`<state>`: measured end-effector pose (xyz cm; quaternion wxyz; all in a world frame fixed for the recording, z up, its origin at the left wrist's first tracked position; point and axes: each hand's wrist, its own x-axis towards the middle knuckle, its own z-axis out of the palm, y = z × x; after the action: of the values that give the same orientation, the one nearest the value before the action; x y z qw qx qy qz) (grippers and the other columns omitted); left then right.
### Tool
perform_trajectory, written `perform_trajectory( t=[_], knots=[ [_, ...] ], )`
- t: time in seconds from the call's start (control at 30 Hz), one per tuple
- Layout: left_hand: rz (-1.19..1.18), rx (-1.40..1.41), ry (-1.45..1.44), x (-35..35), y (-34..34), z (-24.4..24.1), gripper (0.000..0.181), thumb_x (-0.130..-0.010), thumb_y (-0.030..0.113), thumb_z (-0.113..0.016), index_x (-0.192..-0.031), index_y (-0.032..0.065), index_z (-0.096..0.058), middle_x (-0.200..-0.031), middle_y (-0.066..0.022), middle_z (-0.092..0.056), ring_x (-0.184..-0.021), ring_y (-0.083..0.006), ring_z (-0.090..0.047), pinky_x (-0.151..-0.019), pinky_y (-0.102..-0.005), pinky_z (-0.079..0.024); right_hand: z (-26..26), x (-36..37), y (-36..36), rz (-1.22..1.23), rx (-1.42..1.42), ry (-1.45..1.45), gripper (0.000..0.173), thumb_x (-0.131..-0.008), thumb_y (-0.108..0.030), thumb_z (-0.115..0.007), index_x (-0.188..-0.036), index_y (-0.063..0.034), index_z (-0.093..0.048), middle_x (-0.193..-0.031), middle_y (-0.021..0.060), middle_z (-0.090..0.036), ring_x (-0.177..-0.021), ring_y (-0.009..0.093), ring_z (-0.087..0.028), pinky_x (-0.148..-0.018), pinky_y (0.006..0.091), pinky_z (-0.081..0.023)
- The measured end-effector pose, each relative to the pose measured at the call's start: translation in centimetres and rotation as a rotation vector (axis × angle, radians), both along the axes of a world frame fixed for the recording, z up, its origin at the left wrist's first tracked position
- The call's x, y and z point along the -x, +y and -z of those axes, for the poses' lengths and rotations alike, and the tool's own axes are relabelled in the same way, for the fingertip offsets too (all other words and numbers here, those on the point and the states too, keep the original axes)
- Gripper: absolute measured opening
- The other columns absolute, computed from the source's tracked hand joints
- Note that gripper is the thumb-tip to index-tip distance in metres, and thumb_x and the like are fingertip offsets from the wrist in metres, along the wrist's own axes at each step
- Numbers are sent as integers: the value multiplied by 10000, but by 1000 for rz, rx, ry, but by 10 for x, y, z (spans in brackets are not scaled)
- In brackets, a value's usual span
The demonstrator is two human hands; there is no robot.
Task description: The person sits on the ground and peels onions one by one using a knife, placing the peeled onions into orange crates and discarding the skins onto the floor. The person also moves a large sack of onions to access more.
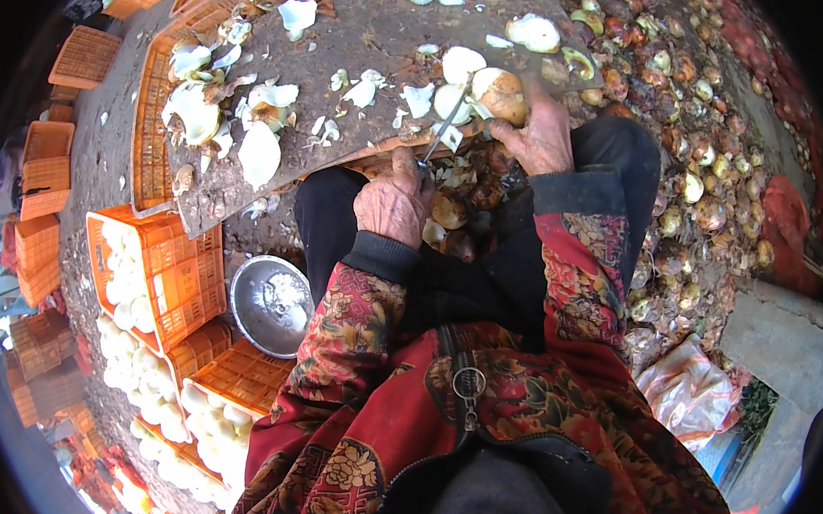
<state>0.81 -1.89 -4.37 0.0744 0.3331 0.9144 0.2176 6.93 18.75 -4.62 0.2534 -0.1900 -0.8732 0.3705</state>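
Observation:
My left hand (391, 200) is closed around the handle of a knife (445, 126), its thin blade pointing away from me over the near edge of a worn wooden board (368, 35). My right hand (538, 132) grips a brownish-yellow onion (500, 96) on the board, thumb on the near side. The blade lies just left of this onion, across pale cut onion pieces (451, 102); whether it touches the onion I cannot tell. Peeled layers and white onion scraps (260, 154) lie scattered over the board. Between my knees, below the board's edge, rest several unpeeled onions (450, 210).
A heap of unpeeled onions (700, 154) covers the ground on the right. To my left stand a metal basin (238, 317) and orange plastic crates (187, 282) of peeled white onions (127, 278). Another orange crate (152, 121) sits against the board's left side. A plastic sack (689, 390) lies at right.

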Motion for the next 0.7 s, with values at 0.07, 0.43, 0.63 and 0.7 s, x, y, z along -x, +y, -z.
perform_trajectory(
  t=[0.07, 0.43, 0.63, 0.7],
  knots=[
    [58, -52, 45, 3, -7, 4, 325, -803, 265, -640, -983, 54, -471, -668, -172, -618, -635, -374, -618, -554, -463, -477, 1, 0, -1, 10, -3, -8, 573, -647, -79, -770, -1147, 8, -503, -943, 226, -635, -896, 331, -637, -795, 392, -488],
    [89, -80, 14, -7, 0, -11, 365, -832, 290, -613, -1038, 27, -468, -653, -174, -613, -638, -367, -619, -548, -459, -463, 0, 0, -2, 6, 5, 7, 592, -649, -124, -795, -1150, -6, -503, -949, 208, -645, -883, 311, -648, -775, 391, -504],
    [41, -9, 1, 1, -7, 2, 371, -820, 278, -614, -1070, 46, -467, -656, -165, -618, -641, -361, -625, -551, -455, -471, -1, -1, -1, -12, -12, 21, 568, -655, -101, -776, -1145, -8, -503, -940, 209, -646, -871, 316, -649, -770, 390, -501],
    [37, -23, 0, 2, -10, 4, 392, -816, 280, -619, -1091, 47, -465, -655, -164, -618, -639, -363, -625, -549, -452, -473, 2, -2, -2, -7, -8, 39, 569, -656, -94, -769, -1152, -9, -502, -937, 209, -646, -865, 318, -650, -768, 390, -501]
  ],
)
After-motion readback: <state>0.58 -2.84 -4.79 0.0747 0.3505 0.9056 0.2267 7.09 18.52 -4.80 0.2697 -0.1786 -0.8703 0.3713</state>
